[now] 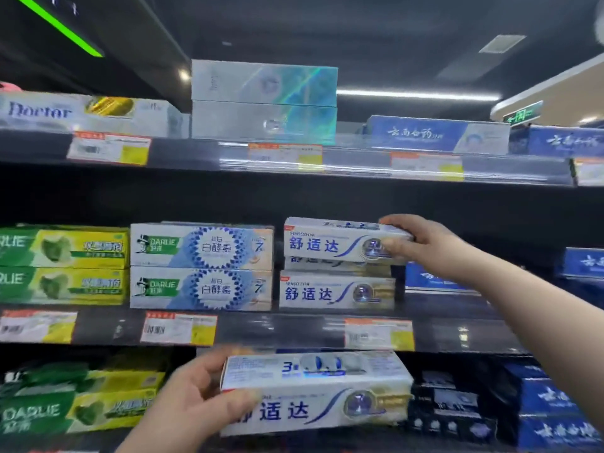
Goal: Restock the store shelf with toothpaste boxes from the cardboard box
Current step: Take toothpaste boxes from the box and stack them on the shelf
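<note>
The near toothpaste box (313, 393) reads to me as glossy printed card with a shiny foil emblem; the top stacked box (340, 240) looks the same. Far up, two pale boxes (264, 103) carry an iridescent foil sheen. The shelf edge strip (359, 166) is clear, glossy plastic over paper price labels (284, 156). The green boxes (62, 266) at left look glossy too.
</note>
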Demonstrator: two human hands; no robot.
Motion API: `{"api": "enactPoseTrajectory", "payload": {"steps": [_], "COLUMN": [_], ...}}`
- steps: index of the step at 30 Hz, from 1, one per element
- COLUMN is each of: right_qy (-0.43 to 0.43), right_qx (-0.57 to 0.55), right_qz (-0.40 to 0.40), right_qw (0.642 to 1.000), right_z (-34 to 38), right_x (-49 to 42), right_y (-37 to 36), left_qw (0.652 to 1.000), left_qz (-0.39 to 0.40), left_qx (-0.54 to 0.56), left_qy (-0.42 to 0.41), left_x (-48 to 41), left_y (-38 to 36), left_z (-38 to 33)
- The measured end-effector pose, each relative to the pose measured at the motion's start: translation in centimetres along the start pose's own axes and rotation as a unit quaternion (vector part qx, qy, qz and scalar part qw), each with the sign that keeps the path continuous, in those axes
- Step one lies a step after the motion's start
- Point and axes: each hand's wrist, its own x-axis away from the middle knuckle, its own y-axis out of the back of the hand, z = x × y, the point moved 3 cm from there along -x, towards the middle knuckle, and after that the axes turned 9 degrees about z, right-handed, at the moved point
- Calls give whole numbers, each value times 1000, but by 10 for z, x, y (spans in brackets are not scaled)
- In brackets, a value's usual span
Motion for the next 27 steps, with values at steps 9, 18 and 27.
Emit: {"api": "enactPoseTrajectory", "payload": {"steps": [9, 18, 27], "right_qy": [23, 91, 83], "right_qx": [-27, 130, 59], "right_qz": [55, 58, -57], "right_qw": [998, 986, 993], "right_z": [-18, -32, -37], "right_x": [-19, -32, -24], "right_y": [-11, -14, 17], "left_qw": [998, 997, 992], "left_qz": [22, -20, -70], "left_qx": [-19, 3, -29], "left_qy": [-48, -71, -98], "left_x": [-39, -47, -69], "left_y": [5, -12, -26], "left_z": [-6, -14, -43]}}
